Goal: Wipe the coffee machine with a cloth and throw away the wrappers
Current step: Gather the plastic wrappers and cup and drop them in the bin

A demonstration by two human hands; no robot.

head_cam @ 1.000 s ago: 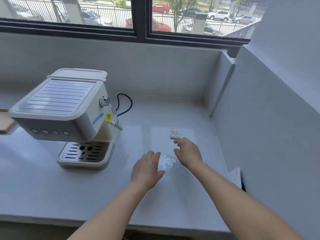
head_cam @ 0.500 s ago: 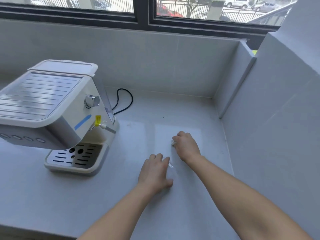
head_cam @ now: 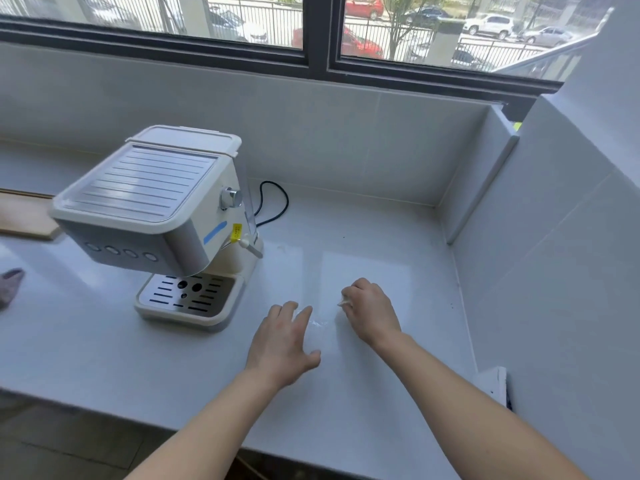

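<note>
A cream and silver coffee machine (head_cam: 156, 216) stands on the white counter (head_cam: 104, 351), left of my hands. My right hand (head_cam: 370, 313) has its fingers curled round a small crumpled white wrapper (head_cam: 343, 301), of which only a corner shows. My left hand (head_cam: 284, 341) lies flat with straight fingers on a clear plastic wrapper (head_cam: 317, 322), whose edge shows past the fingertips. A grey cloth (head_cam: 10, 285) lies at the far left edge of the counter.
A black power cable (head_cam: 277, 202) loops behind the machine. A wooden board (head_cam: 24, 216) sits at the far left. Tiled walls close the back and right sides. A white socket (head_cam: 495, 379) is on the right wall near the counter's front edge.
My right hand reached the crumpled white wrapper and closed round it. My left hand moved onto the clear wrapper and now covers it. The view shifted, bringing the cloth into sight.
</note>
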